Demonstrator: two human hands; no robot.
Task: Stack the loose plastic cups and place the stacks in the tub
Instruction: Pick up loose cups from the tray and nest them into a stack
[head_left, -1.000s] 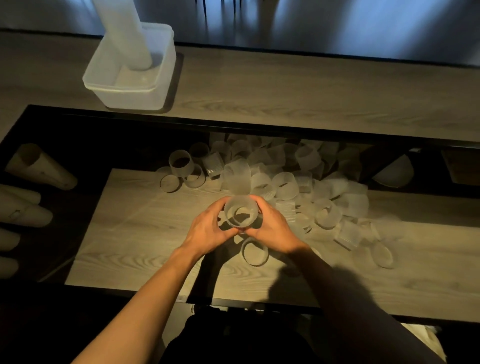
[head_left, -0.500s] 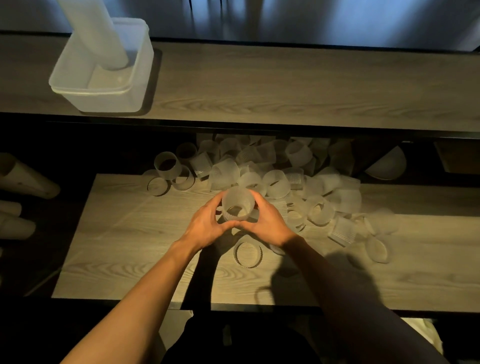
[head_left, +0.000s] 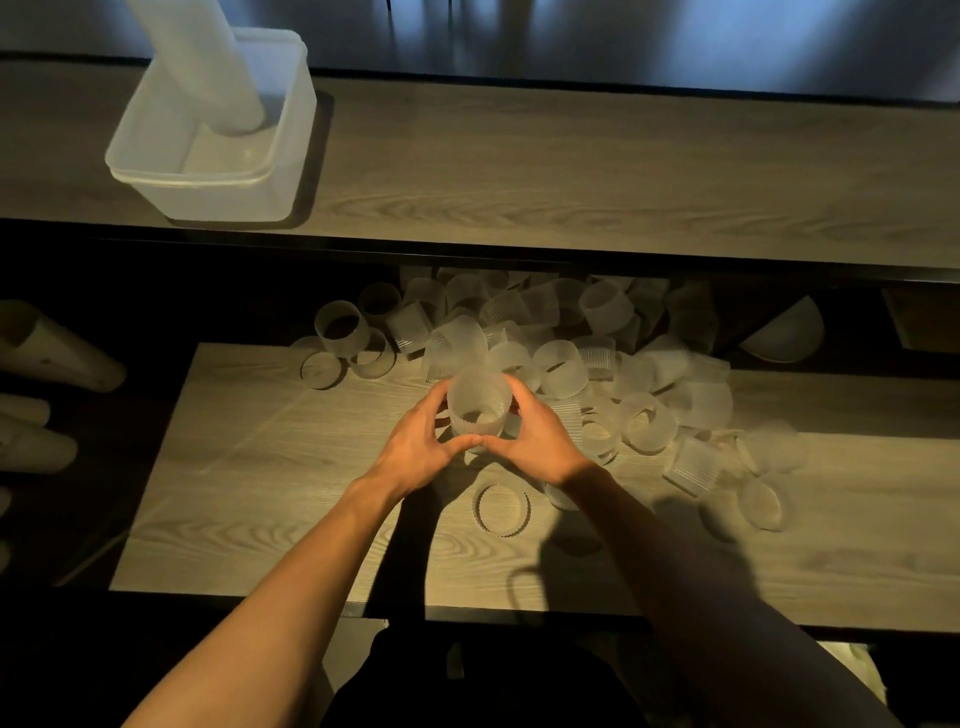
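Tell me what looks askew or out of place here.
The tall cup stack in the tub leans steeply, rising well above its rim rather than lying inside. The loose cups lie in a jumbled heap, many on their sides. The left hand and right hand grip one upright cup. Nothing looks broken.

The left hand (head_left: 415, 447) and right hand (head_left: 540, 441) are bare. Back from the grip, the left forearm (head_left: 291, 597) and right forearm (head_left: 727, 597) run bare to the lower edge, the left warmly lit, the right mostly shadowed. Between them, farthest behind the grip, sits a dark garment (head_left: 467, 686), its detail lost in the gloom.
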